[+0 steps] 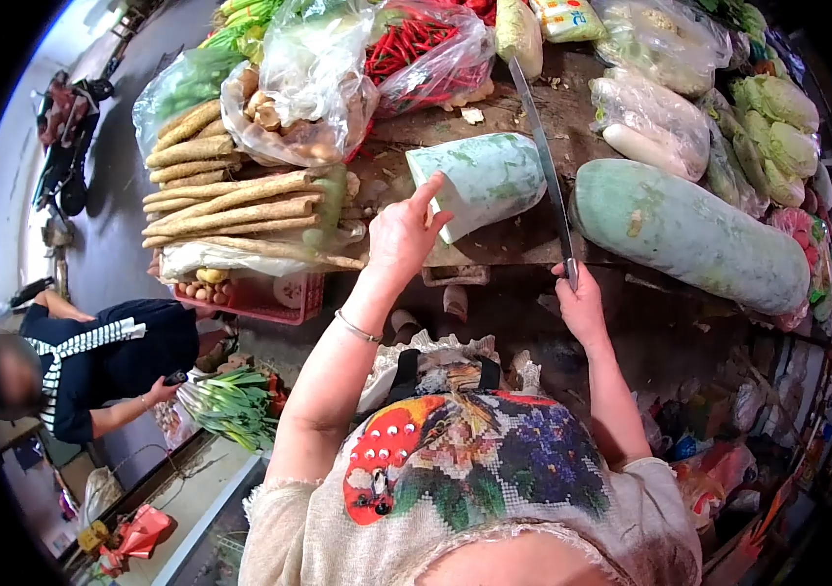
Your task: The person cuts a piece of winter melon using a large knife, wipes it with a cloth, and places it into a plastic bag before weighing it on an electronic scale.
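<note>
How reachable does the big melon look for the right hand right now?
Likely yes: the big melon lies close beside the right hand, with nothing visible between them. But that hand grips the knife, so a firm hold would probably mean setting it down first.

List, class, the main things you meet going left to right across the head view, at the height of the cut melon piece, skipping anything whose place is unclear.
Two-wheeler → long brown roots → cut melon piece → knife → large pale-green melon.
</note>
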